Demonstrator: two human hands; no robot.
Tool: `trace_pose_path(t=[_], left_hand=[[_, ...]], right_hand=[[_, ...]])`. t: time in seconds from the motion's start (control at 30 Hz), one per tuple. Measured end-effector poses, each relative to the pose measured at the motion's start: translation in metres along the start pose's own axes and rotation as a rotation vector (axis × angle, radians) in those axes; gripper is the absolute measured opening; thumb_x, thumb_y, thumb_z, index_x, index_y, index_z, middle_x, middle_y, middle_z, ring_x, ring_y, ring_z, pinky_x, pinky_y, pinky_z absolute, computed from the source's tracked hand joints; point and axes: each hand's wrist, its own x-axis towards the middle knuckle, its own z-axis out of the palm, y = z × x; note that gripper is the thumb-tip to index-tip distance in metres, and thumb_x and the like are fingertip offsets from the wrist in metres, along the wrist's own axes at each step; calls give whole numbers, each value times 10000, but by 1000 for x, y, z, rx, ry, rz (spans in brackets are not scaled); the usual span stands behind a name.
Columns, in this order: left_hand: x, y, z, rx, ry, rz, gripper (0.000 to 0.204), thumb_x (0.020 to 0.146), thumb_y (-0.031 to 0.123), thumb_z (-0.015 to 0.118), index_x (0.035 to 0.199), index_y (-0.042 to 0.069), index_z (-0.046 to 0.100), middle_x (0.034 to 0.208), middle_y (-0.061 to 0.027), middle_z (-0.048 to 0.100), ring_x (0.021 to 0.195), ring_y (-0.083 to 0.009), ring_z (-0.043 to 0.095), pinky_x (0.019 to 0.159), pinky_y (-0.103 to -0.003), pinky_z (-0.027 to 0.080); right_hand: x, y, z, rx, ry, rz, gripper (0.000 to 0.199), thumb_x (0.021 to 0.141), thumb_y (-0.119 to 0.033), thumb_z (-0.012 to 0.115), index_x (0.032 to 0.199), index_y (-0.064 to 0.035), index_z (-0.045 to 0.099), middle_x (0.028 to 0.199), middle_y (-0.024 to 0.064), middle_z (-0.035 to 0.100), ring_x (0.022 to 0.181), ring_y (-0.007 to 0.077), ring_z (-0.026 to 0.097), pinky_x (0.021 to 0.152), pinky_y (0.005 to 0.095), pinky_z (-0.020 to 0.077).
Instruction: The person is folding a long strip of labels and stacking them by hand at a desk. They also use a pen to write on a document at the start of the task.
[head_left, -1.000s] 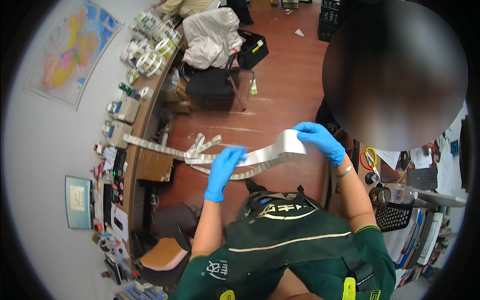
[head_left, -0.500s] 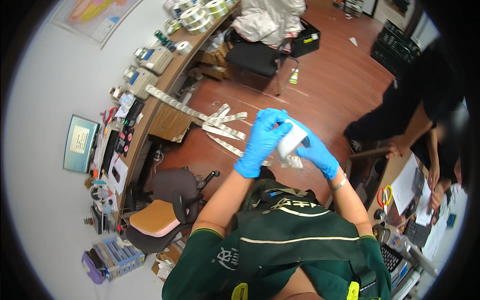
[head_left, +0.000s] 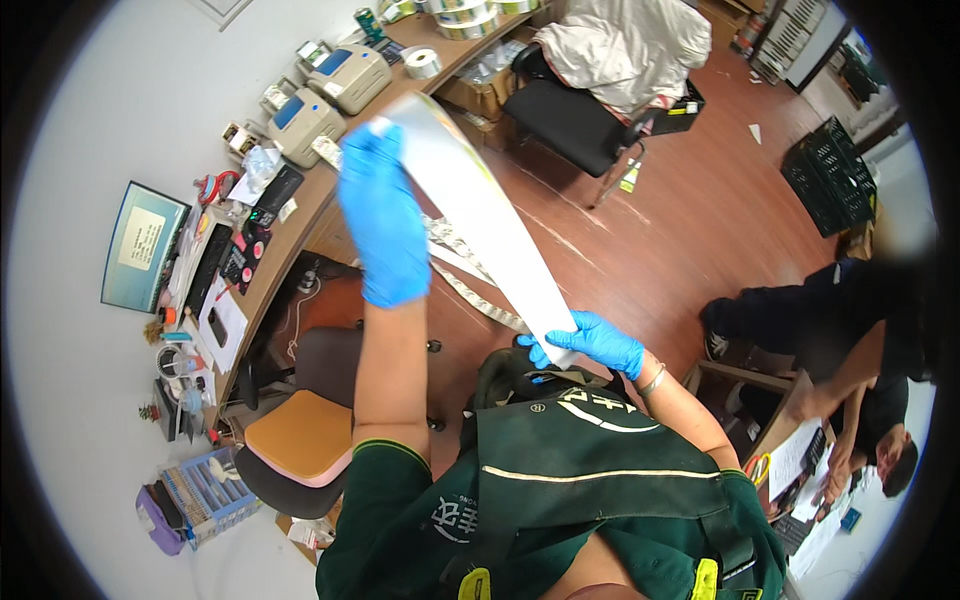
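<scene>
Left of one white strip (head_left: 488,215), two printers (head_left: 306,126) stand on the bench (head_left: 312,196). The left hand (head_left: 382,220), its grip closed, holds the strip's upper end; the right hand (head_left: 598,343) pinches its lower end, grip nearly closed.

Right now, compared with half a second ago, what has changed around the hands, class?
The left hand has moved forward and leftward, away from the right hand, so the white strip, curled between them before, now stretches out long. Both hands still hold it. The yellow cushion stays on the office chair.
</scene>
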Motion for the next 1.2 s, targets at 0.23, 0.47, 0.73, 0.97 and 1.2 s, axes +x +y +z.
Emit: trace_pose_path(t=[0.23,0.47,0.73,0.97,1.2], left_hand=[[153,-18,-115,32,210,124,196,912,138,599,1033,-11,561,1030,-128,603,968,-215,582,899,-340,458],[181,-35,-151,322,328,145,201,923,131,580,1046,-27,580,1055,-152,631,906,-230,611,821,-338,493],[77,-53,-32,1678,-187,431,366,746,210,754,1024,27,604,1207,-175,542,1152,-376,476,969,-460,399],[41,-78,53,1426,-472,292,486,791,268,725,1201,48,583,1233,-177,559,1189,-372,487,985,-445,395],[29,-104,38,853,-613,-721,246,862,242,648,985,29,651,863,-142,645,771,-187,625,716,-312,482]], right_hand=[[59,-27,-39,4,-20,128,350,942,-189,584,1218,25,550,1107,143,664,903,177,670,788,295,555],[81,-90,-54,-215,-69,155,302,948,-210,578,1149,11,617,1015,110,691,858,142,670,748,269,545],[123,-164,-97,-460,-259,343,299,922,-241,617,1059,23,653,852,103,716,751,141,688,684,280,556],[153,-219,-122,-730,-431,429,318,902,-286,643,1041,-1,663,856,101,715,707,185,702,641,300,573],[174,-246,-151,-894,-669,228,416,862,-279,702,1148,16,639,976,78,684,883,137,601,824,275,478]])
